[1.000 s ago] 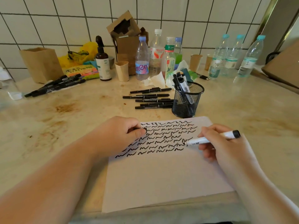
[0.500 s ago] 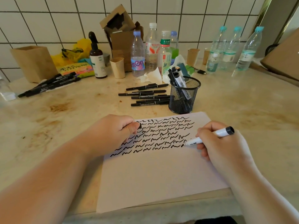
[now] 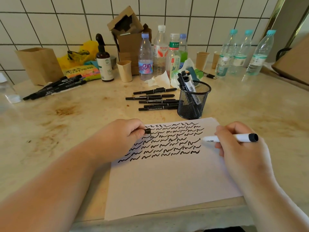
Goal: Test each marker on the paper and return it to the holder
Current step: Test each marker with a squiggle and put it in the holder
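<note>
Black ink could smear if the right hand (image 3: 240, 148) drags over the wet squiggles on the paper (image 3: 167, 181), just in front of the mesh holder (image 3: 194, 99). Its grip pinches the white marker (image 3: 229, 138), tip at the paper. The left hand (image 3: 120, 139) pinches the cap (image 3: 147, 131), knuckles up.

body: two bare forearms | hands (image 3: 117, 139) bare — no sleeves, gloves, jewellery
</note>
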